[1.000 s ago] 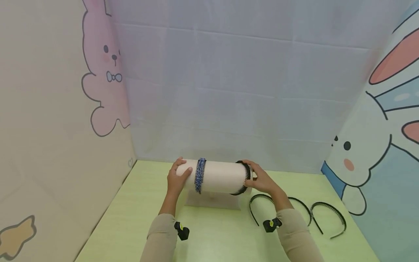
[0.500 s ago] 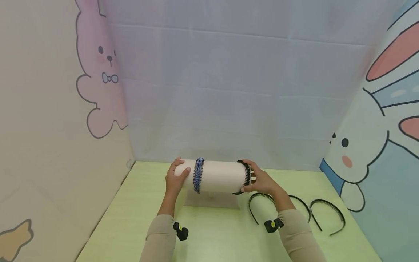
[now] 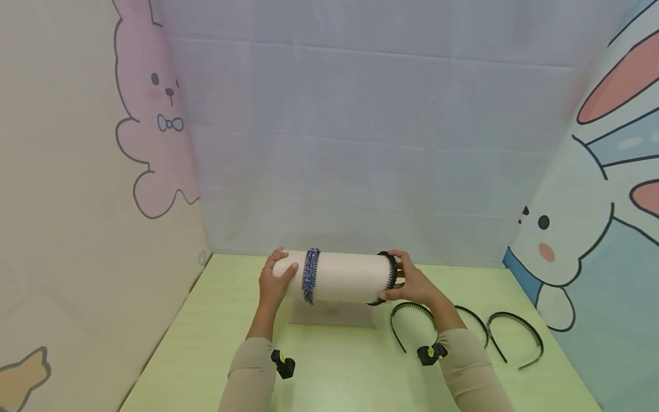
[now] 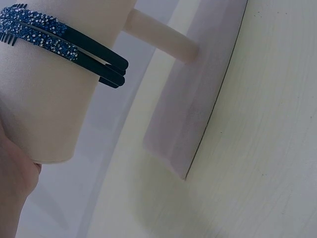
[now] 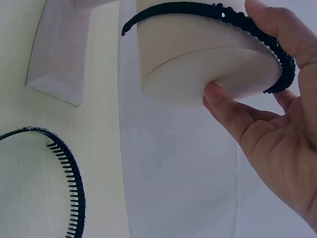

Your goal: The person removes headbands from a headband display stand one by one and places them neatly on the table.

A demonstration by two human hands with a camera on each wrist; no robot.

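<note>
A cream padded cylinder (image 3: 350, 277) lies level on a short post over a flat base (image 3: 332, 315). My left hand (image 3: 273, 283) grips its left end, thumb in front and fingers over the top. Close to that hand, blue glittery headbands (image 3: 310, 276) sit side by side round the cylinder; their dark ends show in the left wrist view. At the right end my right hand (image 3: 414, 284) holds a black toothed headband (image 3: 391, 274) that straddles the cylinder. In the right wrist view, one of its fingertips (image 5: 214, 91) touches the cylinder's flat end face.
On the pale green table (image 3: 329, 372), loose black headbands lie to the right: one nearest the stand (image 3: 412, 306), one partly behind the right forearm (image 3: 476, 320), one farther right (image 3: 530, 329). A white cloth wall (image 3: 329, 143) stands behind.
The black headband has shifted slightly right along the cylinder, away from the blue ones. My right thumb has moved lower on its front. The left hand keeps its grip; the view has drifted a little.
</note>
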